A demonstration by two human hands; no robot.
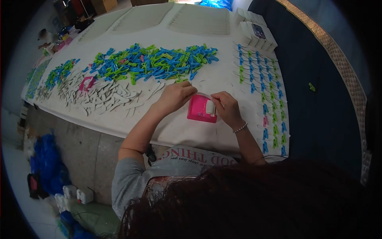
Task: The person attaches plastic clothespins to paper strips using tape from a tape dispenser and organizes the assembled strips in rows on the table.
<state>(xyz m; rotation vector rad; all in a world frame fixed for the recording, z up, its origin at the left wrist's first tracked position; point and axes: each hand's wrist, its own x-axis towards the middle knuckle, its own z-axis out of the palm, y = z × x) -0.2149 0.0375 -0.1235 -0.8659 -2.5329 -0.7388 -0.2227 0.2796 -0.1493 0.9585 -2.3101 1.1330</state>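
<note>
Above the pink device with a white part (196, 106), my left hand (175, 95) has its fingers pinched together near the upper left corner. My right hand (227, 108), with a beaded bracelet at the wrist, is closed at the device's upper right side. A thin pale strip (203, 95) seems to run between the two hands. Both hands' fingertips hold its ends, though these are small and partly hidden. Beyond my left hand lies a large heap of blue and green clips (151, 61). Loose pale strips (107, 95) lie to the left.
Rows of clips on strips (264, 87) line the table's right side. White stacks (248, 36) with a phone (258, 30) stand at the back right. A pink object (86, 83) lies among the strips. Another person (47, 40) is at the far left.
</note>
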